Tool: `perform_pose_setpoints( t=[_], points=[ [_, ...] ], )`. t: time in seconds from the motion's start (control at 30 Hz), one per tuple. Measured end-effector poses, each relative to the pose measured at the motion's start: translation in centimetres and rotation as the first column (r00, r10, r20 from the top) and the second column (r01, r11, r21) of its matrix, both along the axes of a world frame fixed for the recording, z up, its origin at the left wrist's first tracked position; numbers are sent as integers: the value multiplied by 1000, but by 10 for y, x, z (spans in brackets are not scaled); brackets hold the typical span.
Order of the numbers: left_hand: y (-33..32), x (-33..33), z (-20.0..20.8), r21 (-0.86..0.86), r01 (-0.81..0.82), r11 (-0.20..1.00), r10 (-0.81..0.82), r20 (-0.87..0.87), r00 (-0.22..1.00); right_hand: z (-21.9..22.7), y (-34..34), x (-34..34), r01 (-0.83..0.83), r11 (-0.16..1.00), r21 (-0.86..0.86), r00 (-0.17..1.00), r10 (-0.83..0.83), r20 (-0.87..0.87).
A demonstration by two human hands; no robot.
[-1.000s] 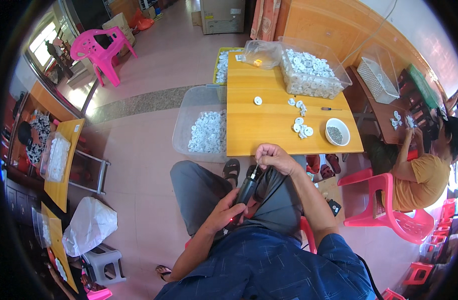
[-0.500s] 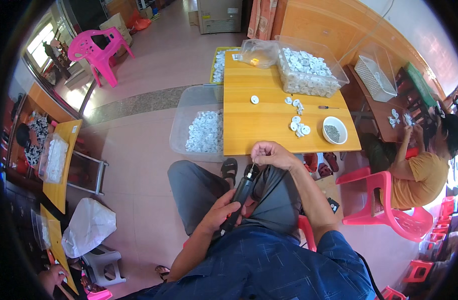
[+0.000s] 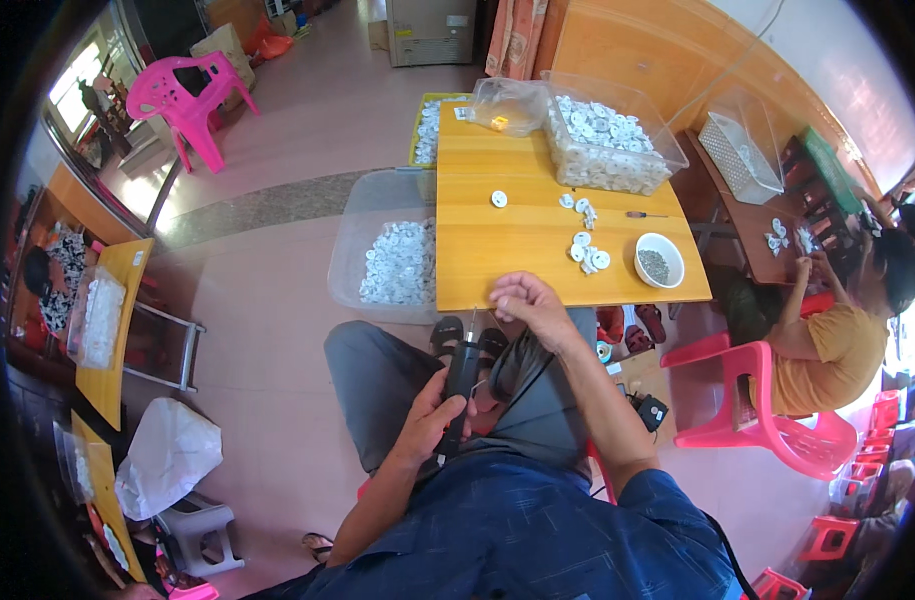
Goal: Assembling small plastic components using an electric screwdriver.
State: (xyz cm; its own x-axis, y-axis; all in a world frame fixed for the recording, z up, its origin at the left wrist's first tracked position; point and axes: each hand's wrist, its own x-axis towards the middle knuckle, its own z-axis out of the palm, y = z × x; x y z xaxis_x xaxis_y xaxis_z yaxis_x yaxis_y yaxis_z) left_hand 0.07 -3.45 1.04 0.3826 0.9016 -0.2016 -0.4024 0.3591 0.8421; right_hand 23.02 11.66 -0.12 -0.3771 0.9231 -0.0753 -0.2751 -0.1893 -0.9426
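The right hand had come away from the driver

Half a second earlier the fingers met the tip of the bit; now a small gap showed there, and the tool stood straighter, leaning less to the right. Closest to the body, the left hand was wrapped round the dark handle, over the lap. The driver's long axis ran from the belly toward the near edge of the table, tilted slightly right, bit foremost. The right hand was the nearer to the bit, just right of it, its fingers curled; from where I stood I couldn't tell whether they pinched anything. The left hand hid part of the handle, and the end of the bit was too fine to make out clearly. On the table, beyond the right hand, sat a white bowl of small grey pieces, with a cluster of white discs to its left. Farther off lay a thin screwdriver, and behind that a clear box stood heaped with white parts.
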Motion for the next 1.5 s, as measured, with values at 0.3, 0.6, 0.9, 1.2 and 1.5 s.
perform_pose_setpoints(
  t=[0.3, 0.6, 0.9, 1.2, 1.5],
  points=[
    [1, -1, -1, 10, -1, 1000, 2, -39, 999, -11, 19, 74, 368, 664, 651, 521, -727, 447],
    [1, 0, -1, -15, 5, 1000, -6, -76, 997, -12, 22, 86, 331, 554, 764, 245, -832, 498],
    [1, 1, -1, 3, 2, 1000, -2, -62, 998, -20, 27, 99, 234, 596, 768, 188, -803, 566],
    [0, 0, 2, 10, -6, 1000, 7, -65, 998, -24, 26, 107, 229, 582, 781, 204, -813, 546],
    [-1, -1, 3, 8, -5, 1000, 6, -66, 998, -21, 25, 112, 376, 835, 402, 624, -548, 556]
  ],
)
